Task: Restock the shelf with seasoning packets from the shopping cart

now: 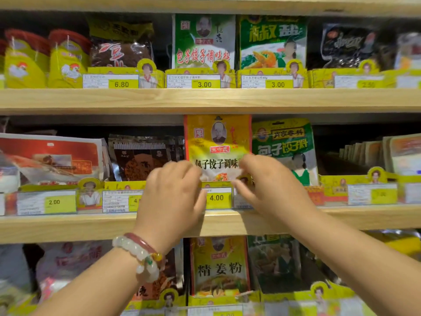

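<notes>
A yellow seasoning packet (217,142) with a red border stands upright in the middle shelf's centre slot, above the 4.00 price tag (216,197). My left hand (173,192), with bead bracelets on its wrist, grips the packet's lower left edge. My right hand (268,181) pinches its lower right corner. The bottom of the packet is hidden behind my fingers. The shopping cart is out of view.
A green packet (284,144) stands right beside the yellow one, dark brown packets (141,158) to its left. The wooden shelf board (68,226) runs below my hands. More packets fill the top shelf (202,42) and the bottom shelf (219,267).
</notes>
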